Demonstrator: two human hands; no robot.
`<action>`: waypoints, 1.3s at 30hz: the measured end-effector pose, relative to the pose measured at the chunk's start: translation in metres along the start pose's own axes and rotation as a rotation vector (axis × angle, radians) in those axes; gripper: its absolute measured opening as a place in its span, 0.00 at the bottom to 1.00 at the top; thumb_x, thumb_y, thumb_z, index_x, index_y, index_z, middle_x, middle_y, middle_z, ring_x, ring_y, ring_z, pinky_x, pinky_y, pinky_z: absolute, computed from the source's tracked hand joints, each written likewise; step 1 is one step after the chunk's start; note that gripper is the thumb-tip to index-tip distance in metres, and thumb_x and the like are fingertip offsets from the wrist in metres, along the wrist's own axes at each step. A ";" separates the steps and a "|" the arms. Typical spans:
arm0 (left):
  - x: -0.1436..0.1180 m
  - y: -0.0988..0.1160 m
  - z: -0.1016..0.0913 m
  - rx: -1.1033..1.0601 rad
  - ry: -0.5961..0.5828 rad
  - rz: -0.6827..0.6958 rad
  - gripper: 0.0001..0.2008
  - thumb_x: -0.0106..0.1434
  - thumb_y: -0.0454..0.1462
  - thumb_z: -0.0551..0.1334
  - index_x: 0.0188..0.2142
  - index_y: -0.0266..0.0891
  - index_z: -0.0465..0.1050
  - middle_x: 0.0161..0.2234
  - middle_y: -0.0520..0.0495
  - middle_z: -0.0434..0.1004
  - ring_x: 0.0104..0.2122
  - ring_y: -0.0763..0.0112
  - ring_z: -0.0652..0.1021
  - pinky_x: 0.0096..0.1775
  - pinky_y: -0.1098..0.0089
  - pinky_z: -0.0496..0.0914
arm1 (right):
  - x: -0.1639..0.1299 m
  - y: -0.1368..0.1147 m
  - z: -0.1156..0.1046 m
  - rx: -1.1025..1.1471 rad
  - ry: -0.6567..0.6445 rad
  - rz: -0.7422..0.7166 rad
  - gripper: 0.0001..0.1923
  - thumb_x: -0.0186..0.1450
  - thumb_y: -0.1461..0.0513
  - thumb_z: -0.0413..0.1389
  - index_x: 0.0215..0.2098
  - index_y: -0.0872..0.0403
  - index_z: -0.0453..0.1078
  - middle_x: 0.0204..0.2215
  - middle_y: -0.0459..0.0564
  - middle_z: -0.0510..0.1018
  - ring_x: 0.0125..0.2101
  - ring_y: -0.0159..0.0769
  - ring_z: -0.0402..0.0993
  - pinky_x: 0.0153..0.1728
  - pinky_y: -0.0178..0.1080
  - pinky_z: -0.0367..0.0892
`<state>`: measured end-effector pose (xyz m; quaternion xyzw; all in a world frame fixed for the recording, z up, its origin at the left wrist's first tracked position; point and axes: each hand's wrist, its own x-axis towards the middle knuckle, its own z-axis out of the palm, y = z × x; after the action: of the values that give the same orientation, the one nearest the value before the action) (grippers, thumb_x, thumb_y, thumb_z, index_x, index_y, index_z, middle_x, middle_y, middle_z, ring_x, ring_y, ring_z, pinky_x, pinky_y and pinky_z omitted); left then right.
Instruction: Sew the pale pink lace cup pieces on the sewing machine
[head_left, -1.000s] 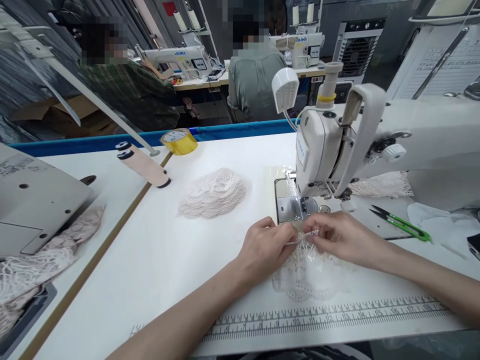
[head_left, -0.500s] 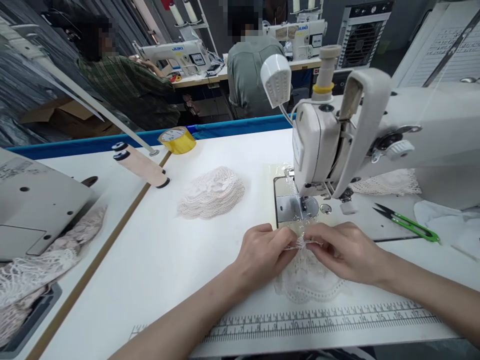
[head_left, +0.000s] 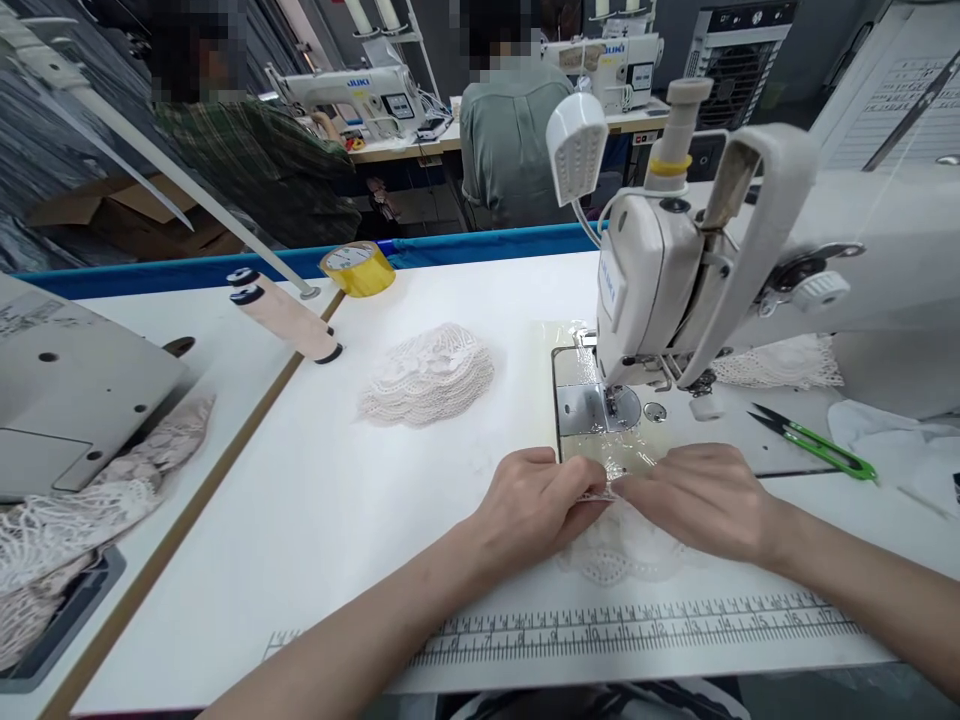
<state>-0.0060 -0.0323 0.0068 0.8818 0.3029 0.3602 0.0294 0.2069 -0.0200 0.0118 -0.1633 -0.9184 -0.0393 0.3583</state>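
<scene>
A piece of white lace [head_left: 606, 560] with a scalloped, dotted edge lies on the table in front of the sewing machine [head_left: 652, 290]. My left hand [head_left: 538, 503] pinches its upper edge between thumb and fingers. Close beside it, my right hand [head_left: 697, 505] is closed on the same edge, its fingertips touching the lace near my left thumb. Both hands rest just below the metal needle plate [head_left: 581, 408], and the lace is apart from the presser foot. Part of the lace is hidden under my right hand.
Left of the machine lies a stack of lace pieces [head_left: 429, 375]. Yellow tape [head_left: 358, 270] and pink thread cones [head_left: 285, 318] stand farther back. Green thread snips [head_left: 817, 445] lie at right. A printed ruler [head_left: 637, 632] runs along the front edge. Two people sit at machines beyond.
My right hand has turned more palm-down, its fingers now flatter over the lace. The lace's gathered upper edge has shifted slightly between my hands. The camera view has moved a little.
</scene>
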 end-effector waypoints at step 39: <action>0.006 0.026 0.010 0.448 -0.319 -0.073 0.19 0.70 0.43 0.51 0.54 0.35 0.67 0.56 0.45 0.69 0.50 0.60 0.70 0.47 0.58 0.60 | -0.001 0.027 0.003 -0.396 -0.348 0.427 0.11 0.67 0.62 0.50 0.39 0.51 0.74 0.25 0.47 0.78 0.20 0.31 0.66 0.19 0.37 0.52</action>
<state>0.0165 -0.0486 0.0101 0.9006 0.3979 0.1393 -0.1060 0.2150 0.0057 0.0078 -0.4225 -0.8854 -0.1126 0.1575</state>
